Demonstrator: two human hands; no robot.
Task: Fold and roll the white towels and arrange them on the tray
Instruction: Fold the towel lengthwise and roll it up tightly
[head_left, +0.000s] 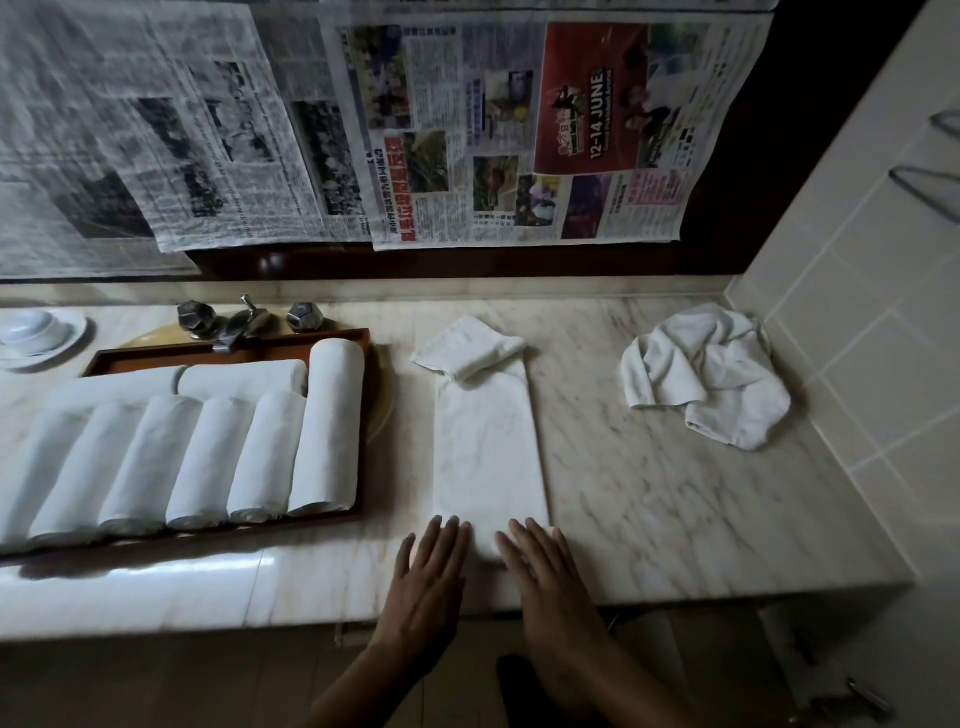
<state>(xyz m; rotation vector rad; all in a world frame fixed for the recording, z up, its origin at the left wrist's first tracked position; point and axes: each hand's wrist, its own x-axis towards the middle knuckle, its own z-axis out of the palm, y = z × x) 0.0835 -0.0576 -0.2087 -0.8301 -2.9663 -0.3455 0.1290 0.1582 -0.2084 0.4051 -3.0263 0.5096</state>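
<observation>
I stand at a pale marble counter (675, 493), looking down at my two hands. My left hand (431, 566) and right hand (545, 577) lie side by side, palms down, fingers straight and slightly spread, gripping nothing. Both rest flat on the near end of a white towel (488, 447), with a narrow strip of cloth showing between them.

This towel is folded into a long, narrow band that runs straight away from me across the counter. At its far end, a loose flap (467, 348) is turned over at an angle.

To the left of the towel sits a dark wooden tray (156, 358). It holds a row of rolled white towels (208, 457) lying side by side and touching, their ends pointing towards me. The rightmost roll is longer than the others. Two more rolls (244, 376) lie crosswise behind the row, end to end.

Well off to the right, near a tiled wall (857, 312), one more white towel (706, 374) lies in a crumpled heap.

Behind the tray is a metal faucet (241, 325) with a knob on each side. A white dish (36, 332) sits at the far left. Sheets of newspaper (519, 130) cover the wall above the counter.
</observation>
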